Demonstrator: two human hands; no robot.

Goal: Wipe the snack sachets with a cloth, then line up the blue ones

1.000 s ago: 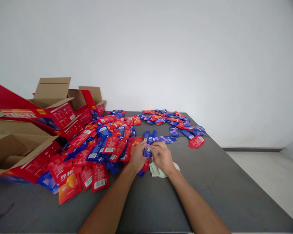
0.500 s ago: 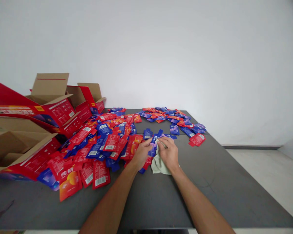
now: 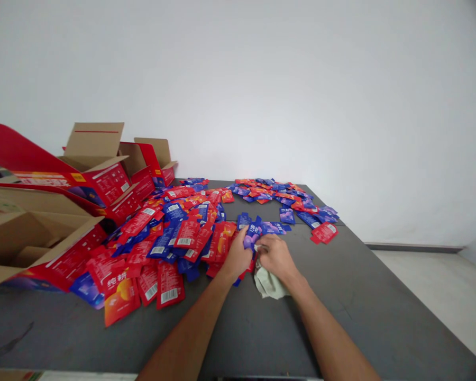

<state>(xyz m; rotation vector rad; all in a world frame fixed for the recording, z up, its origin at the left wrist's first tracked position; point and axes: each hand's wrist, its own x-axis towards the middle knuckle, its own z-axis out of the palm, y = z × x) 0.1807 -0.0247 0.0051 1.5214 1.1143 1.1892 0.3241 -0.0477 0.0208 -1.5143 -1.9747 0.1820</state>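
Note:
My left hand (image 3: 238, 255) is closed on a blue pouch (image 3: 253, 234) with purple fruit printed on it. The pouch is held up over the table, its spout end pointing away from me. My right hand (image 3: 275, 256) grips a pale green cloth (image 3: 268, 283) close against the pouch's lower right edge, and the cloth hangs down below the fingers. Just beyond my hands lie more blue pouches (image 3: 273, 228). To the left of my left hand, a heap of red and blue pouches (image 3: 186, 233) covers the table, overlapping one another.
Several open red cardboard boxes (image 3: 69, 259) stand along the left side, flaps up. A second group of mixed pouches (image 3: 262, 190) lies at the far edge, by the white wall (image 3: 238, 90). One red pouch (image 3: 324, 233) rests apart near the right edge of the dark table (image 3: 353, 317).
My right hand and the cloth have shifted slightly down the pouch, toward me. The pouch stays in my left hand. The whole view has moved a little.

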